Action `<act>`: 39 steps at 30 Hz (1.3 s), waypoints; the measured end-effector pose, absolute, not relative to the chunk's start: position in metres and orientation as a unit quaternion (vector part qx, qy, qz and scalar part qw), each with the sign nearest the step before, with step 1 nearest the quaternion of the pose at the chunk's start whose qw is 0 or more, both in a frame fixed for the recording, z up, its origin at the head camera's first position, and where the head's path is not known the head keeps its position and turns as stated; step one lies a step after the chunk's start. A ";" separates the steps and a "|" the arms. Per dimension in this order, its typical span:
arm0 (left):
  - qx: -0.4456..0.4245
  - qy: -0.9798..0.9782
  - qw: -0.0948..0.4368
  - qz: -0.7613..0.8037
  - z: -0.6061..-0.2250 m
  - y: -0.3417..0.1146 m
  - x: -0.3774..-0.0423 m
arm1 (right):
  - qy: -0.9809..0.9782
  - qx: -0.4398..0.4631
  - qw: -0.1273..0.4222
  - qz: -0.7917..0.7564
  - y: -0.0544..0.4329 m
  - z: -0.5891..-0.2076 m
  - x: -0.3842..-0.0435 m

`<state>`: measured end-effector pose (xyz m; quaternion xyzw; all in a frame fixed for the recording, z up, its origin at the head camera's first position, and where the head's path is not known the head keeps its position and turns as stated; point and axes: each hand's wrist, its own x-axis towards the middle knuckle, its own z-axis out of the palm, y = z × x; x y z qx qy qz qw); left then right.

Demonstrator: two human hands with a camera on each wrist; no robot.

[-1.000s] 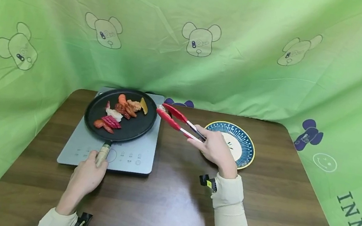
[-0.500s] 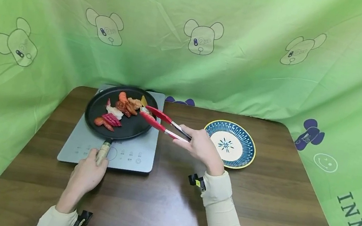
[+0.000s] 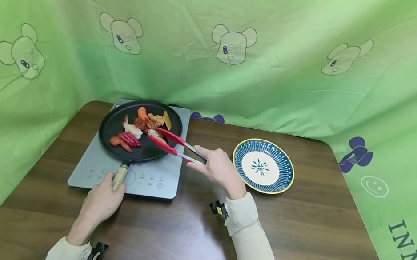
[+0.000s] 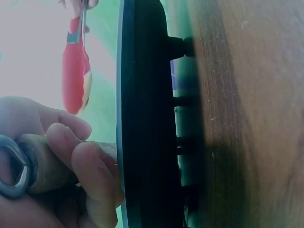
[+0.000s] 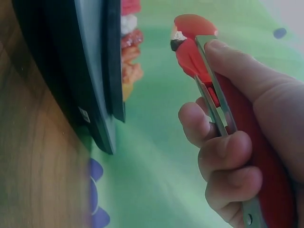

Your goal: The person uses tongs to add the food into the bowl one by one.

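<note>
My left hand (image 3: pixel 103 197) grips the handle (image 3: pixel 120 175) of a black round frying pan (image 3: pixel 109 124). In the left wrist view, the fingers (image 4: pixel 95 173) curl round that wooden handle, which ends in a metal ring (image 4: pixel 16 166). Red-tipped tongs (image 3: pixel 167 147) are held in my right hand (image 3: pixel 222 170), their tips over the pan's right half. Between the tips sits a small whitish and dark food piece (image 5: pixel 177 40), partly hidden. On the pan lie a white piece with a red tip (image 3: pixel 133 130), dark pink slices (image 3: pixel 130 138), small red sausages (image 3: pixel 120 142), brown fried-looking pieces (image 3: pixel 155 120) and a yellow wedge (image 3: pixel 167 120).
Beneath the pan is a grey induction cooker (image 3: pixel 164 182) with touch controls. A blue-patterned plate (image 3: pixel 286 171) with a yellow rim lies to the right on the wooden table (image 3: pixel 322 237). Green cloth (image 3: pixel 271 90) hangs behind and along the sides.
My right hand has carried the tongs and the food piece leftward, from beside the pan to over it. The plate shows fully now. My left hand stays on the handle.
</note>
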<state>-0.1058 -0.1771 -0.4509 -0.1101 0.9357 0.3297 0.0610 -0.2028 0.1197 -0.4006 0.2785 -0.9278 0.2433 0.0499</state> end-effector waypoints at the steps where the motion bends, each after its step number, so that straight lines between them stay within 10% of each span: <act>1: -0.110 0.936 0.061 0.330 -0.451 -0.177 -0.106 | -0.926 0.284 0.047 0.243 0.118 -0.400 -0.204; 39: -0.119 0.936 0.056 0.327 -0.451 -0.175 -0.105 | -0.939 0.292 -0.022 0.179 0.060 -0.383 -0.226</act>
